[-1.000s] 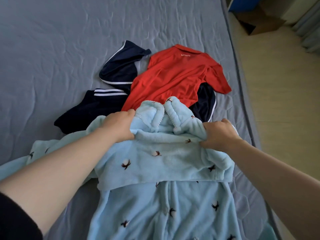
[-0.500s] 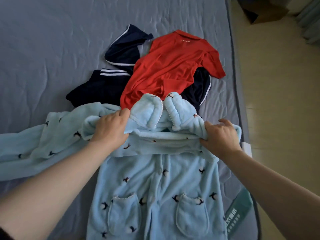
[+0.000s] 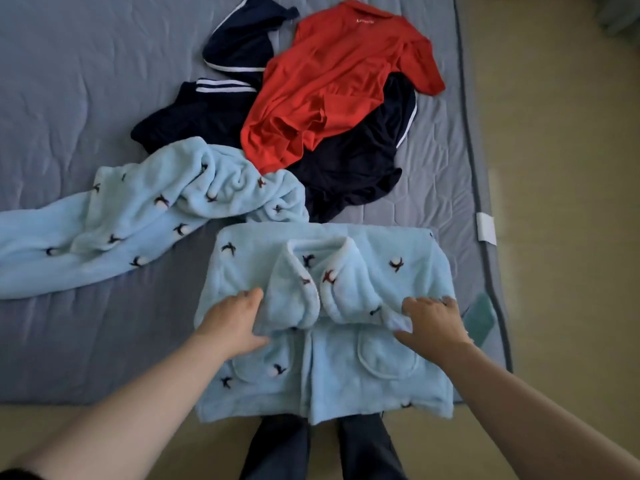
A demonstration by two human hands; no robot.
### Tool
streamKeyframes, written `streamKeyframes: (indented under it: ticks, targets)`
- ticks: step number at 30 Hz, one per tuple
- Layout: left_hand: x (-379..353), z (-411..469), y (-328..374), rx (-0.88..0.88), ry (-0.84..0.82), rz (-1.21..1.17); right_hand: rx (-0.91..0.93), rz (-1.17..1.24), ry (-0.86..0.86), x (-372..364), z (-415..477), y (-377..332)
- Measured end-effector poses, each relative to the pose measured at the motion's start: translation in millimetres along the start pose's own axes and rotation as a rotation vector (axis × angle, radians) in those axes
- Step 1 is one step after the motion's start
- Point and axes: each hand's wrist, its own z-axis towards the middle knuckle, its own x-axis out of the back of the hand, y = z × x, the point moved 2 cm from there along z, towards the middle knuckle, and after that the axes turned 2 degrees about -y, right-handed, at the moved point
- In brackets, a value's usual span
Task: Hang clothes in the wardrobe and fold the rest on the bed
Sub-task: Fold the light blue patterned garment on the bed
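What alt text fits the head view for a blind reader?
A person's left hand and right hand pinch the folded-over upper half of a light blue fleece top on a grey bed. Beyond lie another blue fleece piece, a red shirt and navy clothes.

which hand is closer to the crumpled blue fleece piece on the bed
Left. The left hand holds the folded fleece top at its left side, just below and right of the crumpled fleece piece; the right hand holds the top's right side, farther off.
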Motion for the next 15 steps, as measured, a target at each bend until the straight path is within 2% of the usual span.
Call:
streamKeyframes:
  ticks: [2,7,10,13,15]
  targets:
    - [-25.2,-6.9,-2.0,0.055,-0.096,-0.141,-0.02,0.08,-0.06,-19.0,-11.3,-4.6]
    - [-52.9,-14.4,1.9,0.067,-0.018,-0.479,-0.03,0.597,-0.083,-33.6,-16.0,-20.3]
    - [-59.3,-10.5,4.2,0.027,-0.087,-0.605,0.052,0.742,-0.16,-35.8,-9.6,-39.3]
    - [-71.2,-14.8,12.4,-0.094,-0.126,-0.365,0.124,0.681,-0.166,-49.7,-13.3,-56.9]
    - [-84.5,-23.5,15.5,-0.157,-0.183,-0.22,0.145,0.608,-0.232,-63.3,-22.2,-65.4]
